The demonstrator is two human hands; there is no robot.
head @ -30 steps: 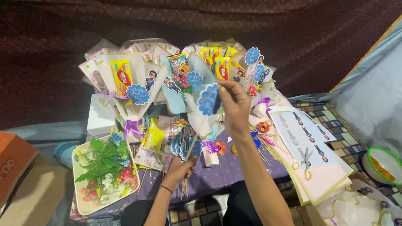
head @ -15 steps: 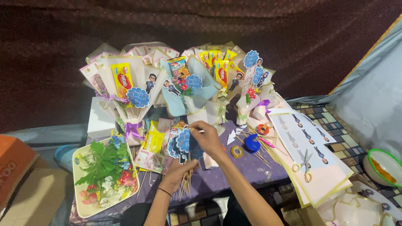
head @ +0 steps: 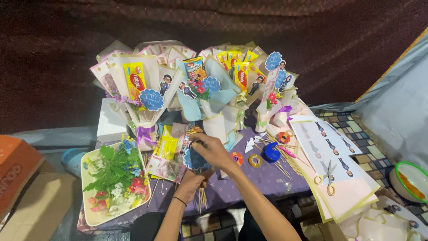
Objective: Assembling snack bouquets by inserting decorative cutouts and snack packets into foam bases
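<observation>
Blue paper toppers (head: 195, 159), sticks pointing down

The bundle of blue scalloped paper toppers on thin wooden skewers (head: 196, 160) stands roughly upright above the purple cloth, just in front of the row of wrapped snack bouquets. The blue card heads fan out at the top, partly hidden behind fingers. The pale sticks gather below into one tight bunch, their lower ends splaying out beneath the wrist.
</observation>
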